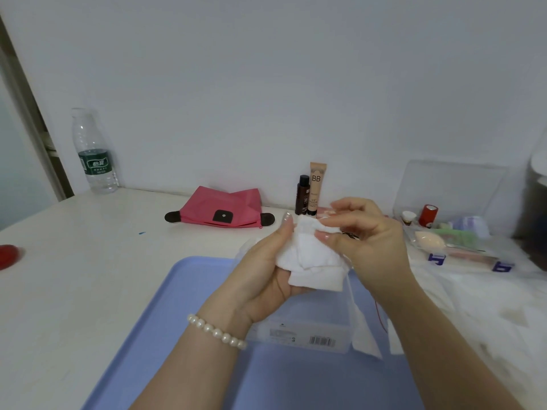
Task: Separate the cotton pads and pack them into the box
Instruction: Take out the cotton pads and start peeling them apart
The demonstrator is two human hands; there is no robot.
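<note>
A stack of white cotton pads [310, 255] is held above the blue tray [165, 315]. My left hand [260, 273] grips the stack from below and the left, thumb up along its side. My right hand [364, 232] pinches the top pad at its upper edge and peels it up. Below the hands a clear plastic box [307, 332] with a barcode label lies on the tray. More white pads [365, 335] lie on the tray beside the box.
At the back stand a water bottle [94, 152], a pink pouch [222, 211], a dark small bottle [302, 195] and a BB tube [316, 187]. A clear organiser [453, 214] with cosmetics sits at the right. A red object [9, 255] lies at the left edge.
</note>
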